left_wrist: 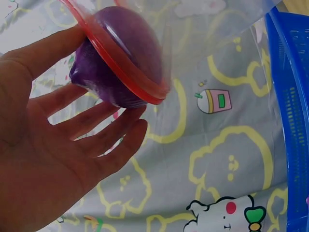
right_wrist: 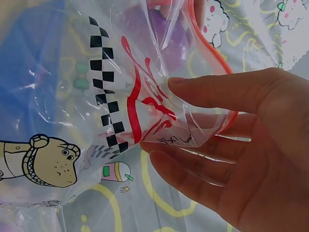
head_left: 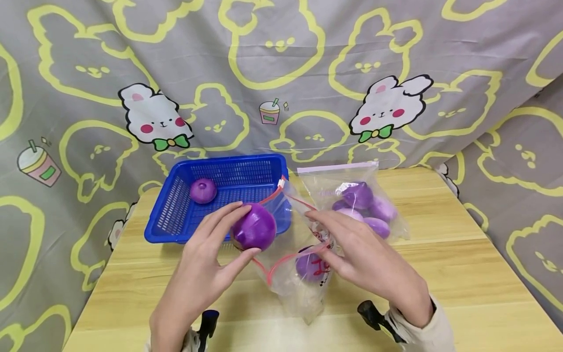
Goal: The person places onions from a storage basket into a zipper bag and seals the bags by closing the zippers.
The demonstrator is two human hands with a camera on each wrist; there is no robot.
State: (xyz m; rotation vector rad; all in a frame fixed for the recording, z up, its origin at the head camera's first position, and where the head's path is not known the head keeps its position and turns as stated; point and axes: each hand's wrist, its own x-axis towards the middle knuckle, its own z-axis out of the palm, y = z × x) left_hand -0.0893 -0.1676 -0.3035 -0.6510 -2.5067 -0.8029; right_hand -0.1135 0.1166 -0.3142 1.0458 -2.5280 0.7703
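My left hand [head_left: 198, 269] grips a glossy purple onion [head_left: 258, 227] between thumb and fingers at the mouth of a clear zip bag [head_left: 286, 293]. In the left wrist view, the bag's red zip strip [left_wrist: 128, 72] crosses over the onion. My right hand [head_left: 374, 256] pinches the other side of the bag's mouth, spreading it wide. Red lettering [right_wrist: 140, 101] and a black checked band [right_wrist: 102, 82] are printed on its film. Another purple, rounded item [head_left: 309, 266] shows through the film, low in the bag; the print partly covers it.
Behind my left hand stands a blue plastic basket [head_left: 164, 233] with one purple onion [head_left: 203, 190] in it. A second clear bag [head_left: 323, 183] with several purple vegetables lies at the back right of the wooden table [head_left: 462, 293]. A patterned cloth [head_left: 299, 63] hangs behind.
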